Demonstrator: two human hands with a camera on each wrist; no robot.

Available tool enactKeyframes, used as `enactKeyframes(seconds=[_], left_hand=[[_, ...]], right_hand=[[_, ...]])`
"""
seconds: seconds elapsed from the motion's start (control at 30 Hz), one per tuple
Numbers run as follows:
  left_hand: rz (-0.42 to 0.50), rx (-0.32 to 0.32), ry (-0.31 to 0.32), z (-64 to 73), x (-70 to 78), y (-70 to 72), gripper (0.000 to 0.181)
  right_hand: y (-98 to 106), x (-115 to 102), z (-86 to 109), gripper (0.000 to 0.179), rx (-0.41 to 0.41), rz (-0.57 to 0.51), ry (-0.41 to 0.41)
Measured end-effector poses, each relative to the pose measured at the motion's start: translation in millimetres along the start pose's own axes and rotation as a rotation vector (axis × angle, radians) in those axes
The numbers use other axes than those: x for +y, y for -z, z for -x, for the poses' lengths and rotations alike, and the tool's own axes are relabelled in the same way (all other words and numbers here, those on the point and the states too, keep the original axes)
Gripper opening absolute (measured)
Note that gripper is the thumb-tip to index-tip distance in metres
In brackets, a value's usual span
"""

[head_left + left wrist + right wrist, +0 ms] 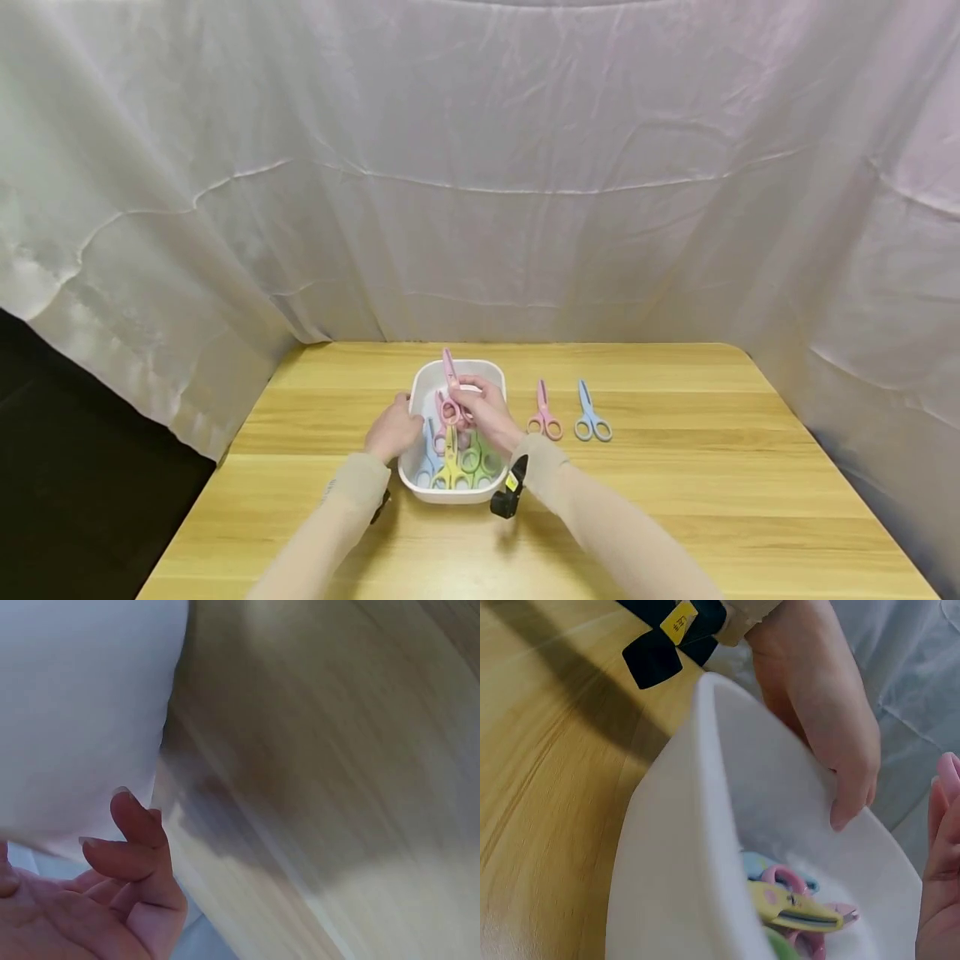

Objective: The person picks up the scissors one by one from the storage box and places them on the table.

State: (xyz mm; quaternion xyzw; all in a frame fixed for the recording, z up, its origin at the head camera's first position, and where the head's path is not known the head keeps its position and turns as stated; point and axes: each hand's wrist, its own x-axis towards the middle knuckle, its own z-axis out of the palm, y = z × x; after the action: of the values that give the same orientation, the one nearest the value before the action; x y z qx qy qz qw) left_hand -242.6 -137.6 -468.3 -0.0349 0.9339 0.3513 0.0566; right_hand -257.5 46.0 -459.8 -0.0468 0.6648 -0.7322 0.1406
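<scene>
- Currently, a pair of pink plastic-handled scissors [451, 377] is held between the thumb and fingers of the right hand [486, 410], over the container, with its blade end pointed away from the person.
- By the left hand [393, 429], the left wall of a white, deep, round-cornered container [453, 497] is gripped; the thumb is hooked over the rim, and the other fingers are set against the outside.
- Inside the container, yellow scissors [451, 460], light-blue scissors [428, 458], another pink pair [440, 442] and green scissors [470, 460] are piled together; the yellow pair is laid partly across the pink one.
- To the right of the container, a pink pair [543, 412] and a blue pair [588, 412] are laid side by side, apart, with handles turned toward the person.
- Beige sleeves [358, 487] are worn on both arms, and a black device [510, 493] is strapped at the right wrist.
- Everything is carried by a wood-grained table [675, 483], which is backed by creased, pale grey fabric [525, 233].
</scene>
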Motion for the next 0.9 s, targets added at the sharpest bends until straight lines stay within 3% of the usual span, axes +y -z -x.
enactKeyframes(seconds=[0.2, 0.37, 0.63, 0.9], left_hand=[[0.101, -0.023, 0.0, 8.0, -1.0, 13.7, 0.06], [0.167, -0.024, -0.012, 10.2, -4.6, 15.4, 0.056], [0.083, 0.073, -0.067, 9.7, -6.8, 6.4, 0.053], [0.072, 0.121, -0.055, 10.1, -6.9, -2.8, 0.051]], right_hand=[[4, -5, 3.1, 0.038, 0.012, -0.055, 0.015], [9, -7, 9.0, 0.038, 0.034, -0.067, -0.004], [21, -10, 17.3, 0.039, 0.054, -0.079, -0.006], [39, -9, 25.1, 0.04, 0.063, -0.167, -0.03]])
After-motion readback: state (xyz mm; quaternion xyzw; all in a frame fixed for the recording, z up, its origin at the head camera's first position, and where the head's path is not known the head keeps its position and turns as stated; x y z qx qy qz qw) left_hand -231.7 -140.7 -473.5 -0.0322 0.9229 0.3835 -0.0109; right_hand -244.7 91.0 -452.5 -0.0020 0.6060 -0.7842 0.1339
